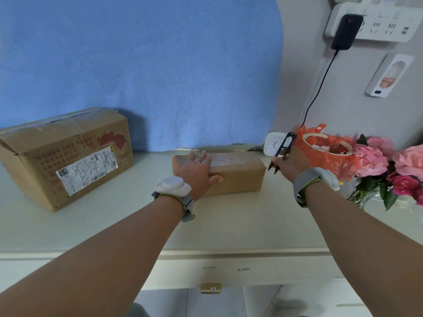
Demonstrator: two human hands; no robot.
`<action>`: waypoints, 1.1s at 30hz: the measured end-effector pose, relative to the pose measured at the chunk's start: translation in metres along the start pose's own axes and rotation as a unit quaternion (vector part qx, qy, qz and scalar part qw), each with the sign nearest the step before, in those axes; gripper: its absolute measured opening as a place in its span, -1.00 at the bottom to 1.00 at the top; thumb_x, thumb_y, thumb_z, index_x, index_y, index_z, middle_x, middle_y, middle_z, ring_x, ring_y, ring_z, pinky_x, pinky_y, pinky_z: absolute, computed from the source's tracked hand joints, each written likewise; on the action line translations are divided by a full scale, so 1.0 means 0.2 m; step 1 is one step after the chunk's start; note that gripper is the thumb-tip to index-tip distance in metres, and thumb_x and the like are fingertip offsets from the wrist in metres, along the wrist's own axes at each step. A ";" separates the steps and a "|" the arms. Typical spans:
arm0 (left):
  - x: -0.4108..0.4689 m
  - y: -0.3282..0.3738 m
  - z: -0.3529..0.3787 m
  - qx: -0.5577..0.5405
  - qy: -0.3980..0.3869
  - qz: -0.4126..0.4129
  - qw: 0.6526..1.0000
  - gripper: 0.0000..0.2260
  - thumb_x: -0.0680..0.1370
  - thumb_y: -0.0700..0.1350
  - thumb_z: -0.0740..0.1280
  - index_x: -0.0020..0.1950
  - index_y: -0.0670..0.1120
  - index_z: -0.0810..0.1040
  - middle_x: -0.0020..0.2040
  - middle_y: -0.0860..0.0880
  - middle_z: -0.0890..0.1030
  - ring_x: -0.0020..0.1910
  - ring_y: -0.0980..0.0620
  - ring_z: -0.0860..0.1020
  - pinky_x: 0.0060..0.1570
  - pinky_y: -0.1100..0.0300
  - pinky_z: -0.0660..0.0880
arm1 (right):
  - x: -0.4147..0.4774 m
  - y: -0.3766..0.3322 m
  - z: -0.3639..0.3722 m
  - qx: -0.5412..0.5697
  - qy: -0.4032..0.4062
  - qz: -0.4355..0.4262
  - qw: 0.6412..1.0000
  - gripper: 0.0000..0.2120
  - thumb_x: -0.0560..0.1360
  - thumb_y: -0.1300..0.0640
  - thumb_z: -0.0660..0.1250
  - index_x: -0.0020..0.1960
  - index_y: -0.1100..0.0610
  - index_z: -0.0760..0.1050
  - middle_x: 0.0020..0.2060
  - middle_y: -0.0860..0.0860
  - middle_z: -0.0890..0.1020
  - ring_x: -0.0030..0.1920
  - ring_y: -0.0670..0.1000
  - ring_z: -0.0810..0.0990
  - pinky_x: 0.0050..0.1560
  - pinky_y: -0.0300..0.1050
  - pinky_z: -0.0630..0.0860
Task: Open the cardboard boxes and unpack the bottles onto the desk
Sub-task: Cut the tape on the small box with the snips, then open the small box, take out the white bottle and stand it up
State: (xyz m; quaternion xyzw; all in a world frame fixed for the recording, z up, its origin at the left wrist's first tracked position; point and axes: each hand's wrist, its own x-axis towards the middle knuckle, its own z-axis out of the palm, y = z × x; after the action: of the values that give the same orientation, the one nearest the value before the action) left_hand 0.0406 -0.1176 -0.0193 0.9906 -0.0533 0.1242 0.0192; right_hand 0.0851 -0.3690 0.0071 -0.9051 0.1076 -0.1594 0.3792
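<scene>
A small taped cardboard box (238,172) lies in the middle of the pale desk (137,225). My left hand (194,168) rests flat on its left end, fingers spread over the top and thumb down the front. Just off the box's right end, my right hand (289,162) grips black thread snips (280,152) with the blades pointing down at the desk. A larger cardboard box (66,156), taped shut and bearing a white shipping label, stands at the left of the desk. No bottles are visible.
A white timer (272,144) stands behind the small box. To the right are a container lined with an orange plastic bag (329,152) and a vase of pink flowers (384,165). Blue cloth (142,72) hangs behind. A power strip and cable hang on the wall.
</scene>
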 end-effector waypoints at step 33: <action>0.10 -0.12 -0.21 -0.110 -0.044 -0.068 0.991 -0.59 0.65 0.12 0.00 -0.09 -0.08 0.52 0.03 -0.17 0.61 -0.01 -0.17 0.54 -0.08 0.08 0.40 | -0.13 -0.33 0.14 -0.221 -0.158 -0.317 0.909 -0.47 0.18 -0.08 0.59 -0.02 -0.07 0.34 -0.15 -0.11 0.50 -0.05 0.02 0.44 -0.06 -0.05 0.30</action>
State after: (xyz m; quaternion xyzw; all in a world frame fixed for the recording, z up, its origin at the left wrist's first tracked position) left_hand 0.0523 -0.0946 0.0249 0.9884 0.0001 0.0725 0.1337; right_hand 0.0757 -0.2971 0.0304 -0.9655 -0.2139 -0.0983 0.1114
